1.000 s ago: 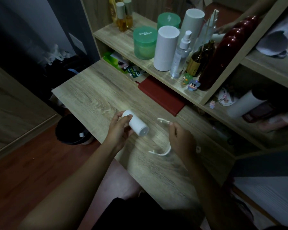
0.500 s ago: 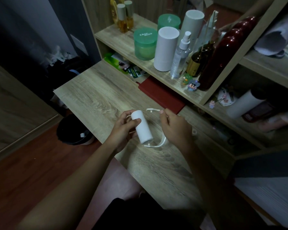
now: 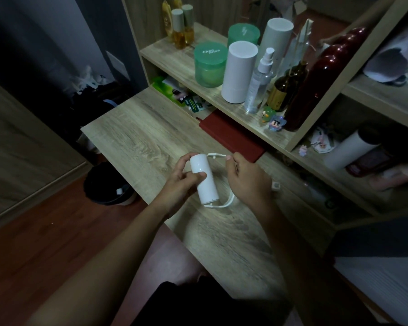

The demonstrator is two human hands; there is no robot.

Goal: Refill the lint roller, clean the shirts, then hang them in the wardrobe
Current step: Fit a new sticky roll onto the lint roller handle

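My left hand (image 3: pixel 177 184) grips a white lint roll refill (image 3: pixel 204 182) above the wooden desk (image 3: pixel 137 140), thumb across its upper half. My right hand (image 3: pixel 247 180) pinches the far arm of the white curved roller frame (image 3: pixel 230 198). The frame's far tip sits at the roll's far end, and its near tip lies at the roll's near end, so the frame brackets the roll. Most of the frame is hidden behind my right hand. No shirts or wardrobe are in view.
A red notebook (image 3: pixel 231 137) lies just beyond my hands under the shelf (image 3: pixel 198 74). The shelf carries green jars, white canisters, a spray bottle and dark bottles. A black waste bin (image 3: pixel 108 187) stands on the floor left of the desk.
My hands came together: the roll turned from lying crosswise to pointing away from me, and my right hand brought the frame leftward until its two tips bracket the roll.
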